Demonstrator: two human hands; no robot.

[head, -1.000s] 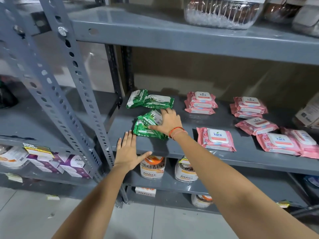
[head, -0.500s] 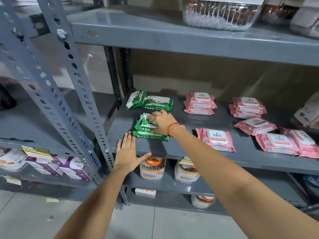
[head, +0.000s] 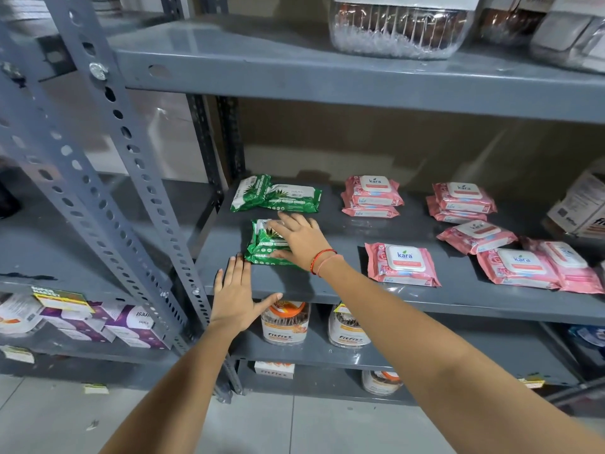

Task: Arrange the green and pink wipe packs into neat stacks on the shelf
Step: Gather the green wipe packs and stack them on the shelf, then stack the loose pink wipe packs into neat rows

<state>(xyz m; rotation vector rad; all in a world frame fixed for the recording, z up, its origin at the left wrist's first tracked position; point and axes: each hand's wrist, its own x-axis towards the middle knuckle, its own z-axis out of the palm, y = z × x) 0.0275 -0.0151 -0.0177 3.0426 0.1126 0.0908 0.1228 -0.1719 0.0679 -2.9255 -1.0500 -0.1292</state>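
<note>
A small stack of green wipe packs [head: 262, 244] lies near the front left of the grey shelf [head: 327, 290]. My right hand [head: 299, 240] rests flat on top of it, fingers spread, thumb at the stack's front edge. My left hand [head: 234, 296] lies open on the shelf's front lip, fingertips just touching the stack's front corner. Two more green packs [head: 278, 198] lie side by side behind. Pink packs sit to the right: a stack at the back [head: 371, 196], another stack [head: 461, 201], a single pack in front [head: 402, 265], and several loose ones [head: 523, 267].
A perforated steel upright [head: 131, 191] stands left of the shelf. Above is another shelf with a clear tub [head: 399, 27]. Jars [head: 284, 326] stand on the shelf below. A white carton [head: 582, 208] sits at the far right. Purple boxes [head: 131, 326] fill the lower left rack.
My right hand has set the green pack down flat on the stack and spread its fingers over it. My left hand has slid slightly forward to the stack's front corner.
</note>
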